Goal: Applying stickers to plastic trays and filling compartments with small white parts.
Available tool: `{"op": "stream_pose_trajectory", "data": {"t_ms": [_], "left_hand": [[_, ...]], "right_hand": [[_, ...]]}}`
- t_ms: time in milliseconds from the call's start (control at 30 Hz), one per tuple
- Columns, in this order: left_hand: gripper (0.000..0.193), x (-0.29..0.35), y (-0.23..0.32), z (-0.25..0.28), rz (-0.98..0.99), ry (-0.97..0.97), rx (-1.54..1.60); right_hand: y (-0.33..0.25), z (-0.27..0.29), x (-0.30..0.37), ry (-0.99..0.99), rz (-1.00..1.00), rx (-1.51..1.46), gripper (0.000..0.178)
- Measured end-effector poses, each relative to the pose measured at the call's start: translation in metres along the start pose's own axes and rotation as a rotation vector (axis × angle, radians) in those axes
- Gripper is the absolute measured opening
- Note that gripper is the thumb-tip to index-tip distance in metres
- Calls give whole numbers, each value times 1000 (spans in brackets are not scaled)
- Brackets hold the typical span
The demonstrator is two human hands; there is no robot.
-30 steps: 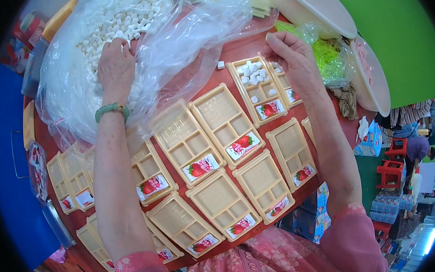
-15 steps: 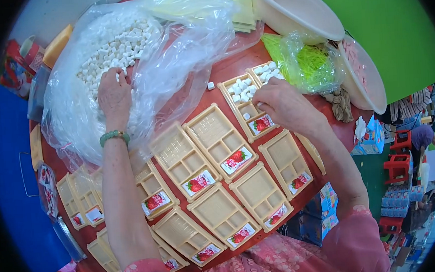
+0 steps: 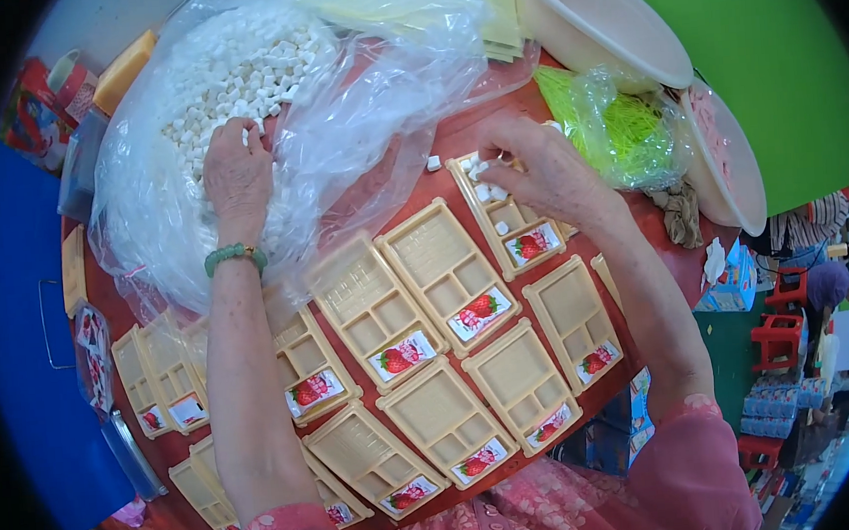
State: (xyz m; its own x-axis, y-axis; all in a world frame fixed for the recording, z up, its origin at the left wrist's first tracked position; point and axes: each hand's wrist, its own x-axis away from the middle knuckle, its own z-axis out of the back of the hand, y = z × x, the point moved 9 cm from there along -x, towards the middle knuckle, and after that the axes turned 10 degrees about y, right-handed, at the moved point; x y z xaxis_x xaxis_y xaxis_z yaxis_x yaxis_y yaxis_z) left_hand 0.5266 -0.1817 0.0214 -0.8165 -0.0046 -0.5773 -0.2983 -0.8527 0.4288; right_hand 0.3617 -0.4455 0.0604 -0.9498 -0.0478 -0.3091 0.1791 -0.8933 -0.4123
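Note:
Small white marshmallow-like cubes (image 3: 267, 80) fill a large clear plastic bag (image 3: 375, 93) at the far left. My left hand (image 3: 239, 174) reaches into it, palm down and fingers curled, with a white cube showing at the fingertips. Over a beige compartment tray (image 3: 478, 218) at the back right is my right hand (image 3: 545, 165), thumb and forefinger bent around a white cube (image 3: 480, 167). More cubes lie in that tray's large compartment, and one sits in a small compartment beside a strawberry-printed packet (image 3: 533, 244). My right hand mostly hides a second tray behind it.
Several beige trays (image 3: 448, 254) with strawberry packets stand in rows on the red table (image 3: 411, 203). One loose cube (image 3: 434, 163) lies behind them. Farther right are a bag of bright green shreds (image 3: 620, 127), a white basin (image 3: 614, 20) and a basin with pink pieces (image 3: 730, 169).
My right hand has moved back and left, from the tray's small compartments to its large one. My left hand stays at the cubes in the bag. The whole view has shifted slightly.

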Motion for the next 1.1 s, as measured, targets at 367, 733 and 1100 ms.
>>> {"op": "stream_pose_trajectory", "data": {"t_ms": [367, 733, 1100], "left_hand": [[19, -1, 2, 2, 10, -2, 20], [15, -5, 0, 6, 32, 31, 108], [16, -11, -21, 21, 488, -65, 652]], "right_hand": [[-8, -1, 4, 33, 134, 34, 11], [-27, -1, 36, -112, 109, -3, 9], [16, 25, 24, 123, -218, -155, 10]]}}
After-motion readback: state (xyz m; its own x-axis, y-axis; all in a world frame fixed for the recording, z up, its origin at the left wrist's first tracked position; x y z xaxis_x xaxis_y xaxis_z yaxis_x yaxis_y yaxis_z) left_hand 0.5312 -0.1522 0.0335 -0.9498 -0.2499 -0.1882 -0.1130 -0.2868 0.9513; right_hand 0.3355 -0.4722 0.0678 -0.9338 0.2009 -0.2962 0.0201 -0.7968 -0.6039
